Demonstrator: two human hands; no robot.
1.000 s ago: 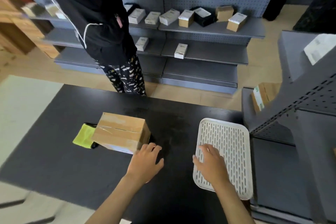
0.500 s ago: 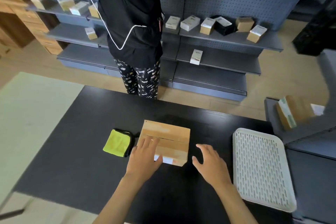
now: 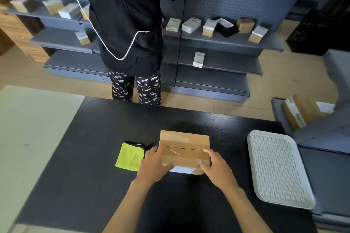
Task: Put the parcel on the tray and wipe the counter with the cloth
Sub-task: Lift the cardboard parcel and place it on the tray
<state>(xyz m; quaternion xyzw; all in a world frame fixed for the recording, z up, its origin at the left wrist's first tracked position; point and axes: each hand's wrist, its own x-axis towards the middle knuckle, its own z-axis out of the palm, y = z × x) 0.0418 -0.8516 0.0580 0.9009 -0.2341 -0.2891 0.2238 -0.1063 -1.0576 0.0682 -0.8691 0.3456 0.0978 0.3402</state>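
We see one cardboard parcel [image 3: 184, 149], one yellow-green cloth [image 3: 129, 156], one white perforated tray [image 3: 278, 168] and one black counter [image 3: 94, 157] bearing all three. The parcel sits near the counter's middle, its long axis running left to right, its taped seam running the same way; a white label on its near face is mostly covered. Our left hand [image 3: 154, 166] clasps the parcel's near left corner, fingers over the top edge, and our right hand [image 3: 217, 166] presses against its near right side. The cloth lies folded just left of the parcel, its right edge partly behind our left hand. The tray lies well apart on the right, long axis running away from us. Another person [image 3: 128, 24] stands beyond the counter, cut off at the top, facing grey shelves [image 3: 227, 41] of small boxes.
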